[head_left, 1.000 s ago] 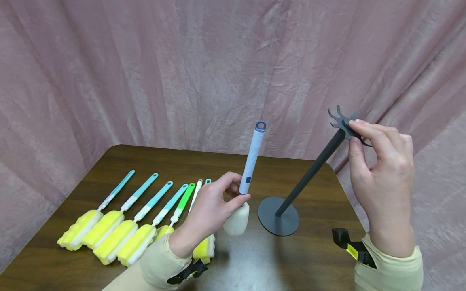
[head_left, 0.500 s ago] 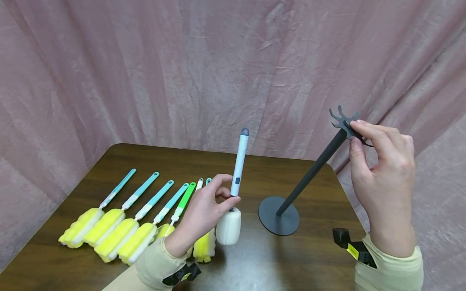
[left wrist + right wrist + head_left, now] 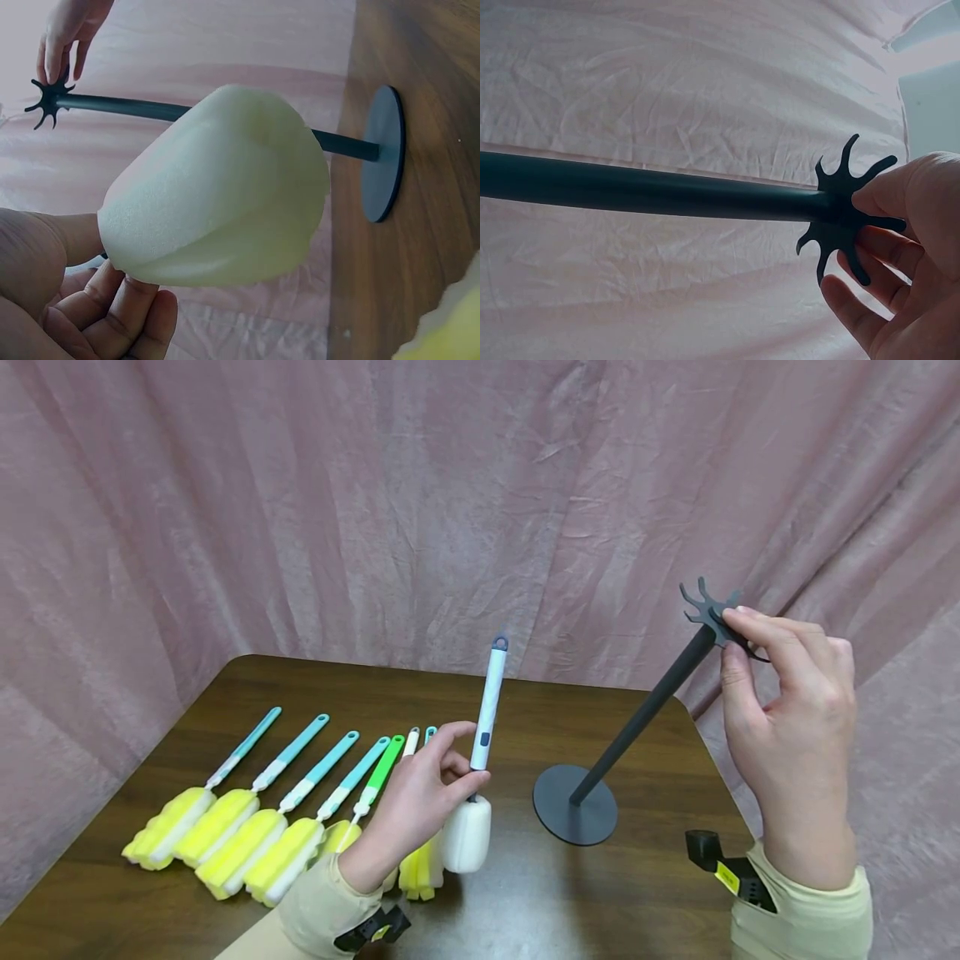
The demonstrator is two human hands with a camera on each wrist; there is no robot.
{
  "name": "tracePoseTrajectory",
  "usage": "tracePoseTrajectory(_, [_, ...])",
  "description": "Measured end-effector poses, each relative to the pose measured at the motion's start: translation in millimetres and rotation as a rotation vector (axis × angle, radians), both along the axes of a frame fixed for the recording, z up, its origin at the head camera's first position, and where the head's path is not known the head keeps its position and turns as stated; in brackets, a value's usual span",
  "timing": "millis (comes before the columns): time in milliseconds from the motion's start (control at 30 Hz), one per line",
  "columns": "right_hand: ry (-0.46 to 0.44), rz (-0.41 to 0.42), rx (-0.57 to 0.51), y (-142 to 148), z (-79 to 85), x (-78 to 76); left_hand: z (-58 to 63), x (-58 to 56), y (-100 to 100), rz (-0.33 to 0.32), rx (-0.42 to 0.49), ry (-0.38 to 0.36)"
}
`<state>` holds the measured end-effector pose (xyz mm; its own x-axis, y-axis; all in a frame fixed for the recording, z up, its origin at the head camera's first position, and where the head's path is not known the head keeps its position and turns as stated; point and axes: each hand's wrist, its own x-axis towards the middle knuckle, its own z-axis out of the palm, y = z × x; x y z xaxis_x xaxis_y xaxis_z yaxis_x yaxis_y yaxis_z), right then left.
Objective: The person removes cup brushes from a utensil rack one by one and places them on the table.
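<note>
My left hand (image 3: pixel 416 797) pinches a sponge bottle brush at the neck, between its white sponge head (image 3: pixel 467 835) and its pale blue handle (image 3: pixel 489 706). The brush stands nearly upright with the ringed handle end on top. In the left wrist view the sponge head (image 3: pixel 217 191) hides much of the stand's pole. On the right, my right hand (image 3: pixel 798 693) grips the hooked top (image 3: pixel 705 610) of a dark stand by thumb and fingers. From the right wrist view, the thumb presses near the centre of the curved hooks (image 3: pixel 840 202), with fingers behind them.
Several yellow-and-white sponge brushes (image 3: pixel 240 856) lie in a row on the left of the wooden table (image 3: pixel 637 902), one with a green handle (image 3: pixel 384 768). The stand's round base (image 3: pixel 562 818) rests on the table right of the left hand. A pink curtain (image 3: pixel 450 510) hangs behind.
My left hand has moved the white brush left and a little down, away from the stand, and the brush looks slightly more upright. The right hand stays at the stand's top.
</note>
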<state>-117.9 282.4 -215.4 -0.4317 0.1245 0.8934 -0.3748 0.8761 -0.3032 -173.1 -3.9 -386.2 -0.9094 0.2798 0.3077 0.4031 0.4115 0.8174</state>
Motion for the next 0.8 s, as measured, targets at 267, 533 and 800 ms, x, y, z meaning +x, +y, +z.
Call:
tracePoseTrajectory(267, [0.011, 0.014, 0.002, -1.0, 0.4, 0.8, -11.8, -2.7, -0.4, -0.016, -0.034, 0.008])
tracePoseTrajectory(533, [0.007, 0.008, 0.0, -2.2, 0.7, 2.1, -27.6, -3.7, 0.3, -0.086, -0.087, -0.03])
tracePoseTrajectory(800, [0.0, 0.004, -0.003, -3.7, 1.2, 2.4, -41.0, -5.3, 1.1, -0.052, -0.224, 0.036])
